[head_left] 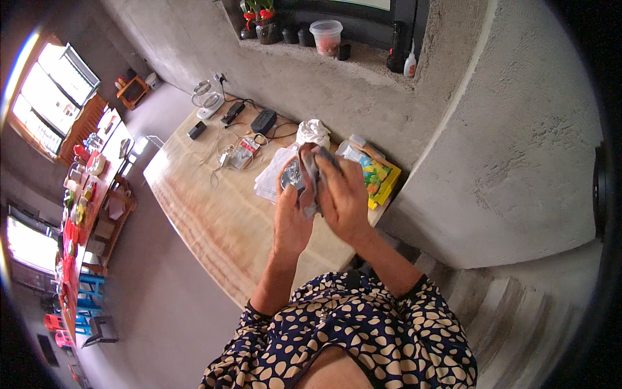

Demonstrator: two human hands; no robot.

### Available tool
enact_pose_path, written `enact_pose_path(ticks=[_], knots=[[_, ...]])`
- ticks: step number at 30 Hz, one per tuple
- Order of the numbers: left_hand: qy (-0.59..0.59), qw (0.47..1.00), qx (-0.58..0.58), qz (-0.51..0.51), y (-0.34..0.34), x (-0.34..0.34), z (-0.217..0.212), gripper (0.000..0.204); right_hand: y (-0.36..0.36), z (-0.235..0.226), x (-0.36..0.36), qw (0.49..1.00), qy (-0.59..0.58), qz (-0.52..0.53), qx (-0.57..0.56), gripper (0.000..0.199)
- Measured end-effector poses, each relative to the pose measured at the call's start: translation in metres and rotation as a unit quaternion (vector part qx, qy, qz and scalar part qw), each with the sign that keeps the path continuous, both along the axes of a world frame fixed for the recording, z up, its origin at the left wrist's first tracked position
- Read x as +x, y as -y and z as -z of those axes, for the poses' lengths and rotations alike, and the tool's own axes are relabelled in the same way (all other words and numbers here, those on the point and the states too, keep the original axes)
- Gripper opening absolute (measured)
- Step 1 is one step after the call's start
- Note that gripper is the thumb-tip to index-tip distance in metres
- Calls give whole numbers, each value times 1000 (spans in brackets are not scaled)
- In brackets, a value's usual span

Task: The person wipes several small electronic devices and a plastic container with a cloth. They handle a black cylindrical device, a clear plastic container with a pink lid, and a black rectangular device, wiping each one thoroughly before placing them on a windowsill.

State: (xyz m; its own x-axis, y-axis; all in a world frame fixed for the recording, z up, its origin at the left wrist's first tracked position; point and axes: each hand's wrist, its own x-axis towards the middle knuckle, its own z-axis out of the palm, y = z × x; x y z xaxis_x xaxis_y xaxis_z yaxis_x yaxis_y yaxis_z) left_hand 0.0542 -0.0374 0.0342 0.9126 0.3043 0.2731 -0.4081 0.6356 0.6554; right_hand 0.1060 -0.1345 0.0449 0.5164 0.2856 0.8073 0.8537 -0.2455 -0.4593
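— While we looked down from the head camera, what did our hands hold?

— Our left hand point(291, 217) gripped a small shiny round object point(291, 174), fingers curled up around its left edge. Our right hand point(343, 194) lay flat over a grey cloth point(310, 178), pressing it against that object. Both hands were raised together above the wooden table point(214, 214); we could not tell exactly what the shiny thing was.

— And what lay around them?

— Just behind our hands sat a stack of white papers point(272, 175), a crumpled white cloth point(313, 133) and a colourful yellow box point(379, 178) near the concrete wall. Farther along the table stood a clear kettle point(208, 97) and tangled cables point(236, 146). A plastic tub point(326, 35) rested on the ledge above.
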Motion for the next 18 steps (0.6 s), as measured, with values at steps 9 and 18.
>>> enact_pose_path(ticks=[9,18], knots=[[-38,996,-76,-32,0,-8,8,43,5,-1,-16,996,-77,-45,-12,31],[-49,996,-78,-15,-14,-9,31,42,-11,-1,35,947,-239,-212,6,24]])
